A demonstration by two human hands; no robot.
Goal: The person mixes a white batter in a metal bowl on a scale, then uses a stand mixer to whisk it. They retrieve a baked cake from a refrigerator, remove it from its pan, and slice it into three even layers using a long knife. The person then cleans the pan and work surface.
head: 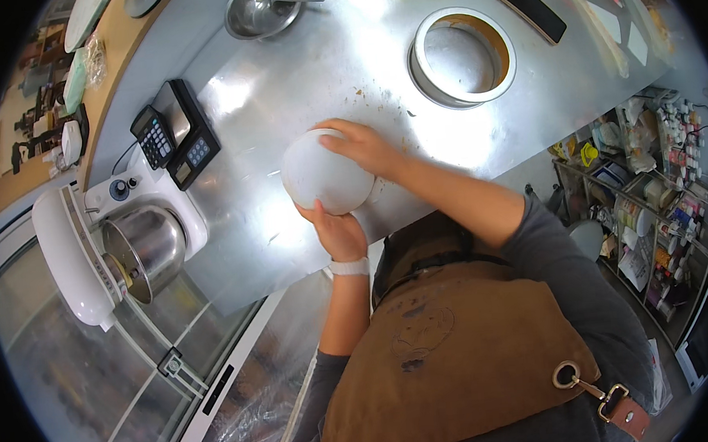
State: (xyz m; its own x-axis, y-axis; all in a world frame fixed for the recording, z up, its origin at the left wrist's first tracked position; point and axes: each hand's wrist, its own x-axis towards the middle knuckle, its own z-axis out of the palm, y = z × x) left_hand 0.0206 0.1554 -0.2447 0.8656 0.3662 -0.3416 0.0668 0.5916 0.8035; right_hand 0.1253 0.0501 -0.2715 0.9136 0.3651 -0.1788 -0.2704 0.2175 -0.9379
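Both of my hands hold a pale round disc [326, 173] just above the steel worktop, near its front edge. My left hand [341, 237] grips the near rim, its thumb on top and its fingers underneath. Across the far right rim lies my right hand [364, 149], thumb on the upper face and fingers around the edge. What is under the disc is hidden. Farther back on the right stands a round metal cake tin [422, 71] with brown residue on its inner wall. Brown crumbs [407, 140] are scattered between the disc and the tin.
At left are a white stand mixer [67, 253] with a steel bowl [158, 241], a black digital scale [195, 155] and a calculator [152, 136]. A metal mixing bowl [247, 16] holding a utensil and a phone [530, 8] lie farther back. A stocked shelf rack [636, 201] stands right.
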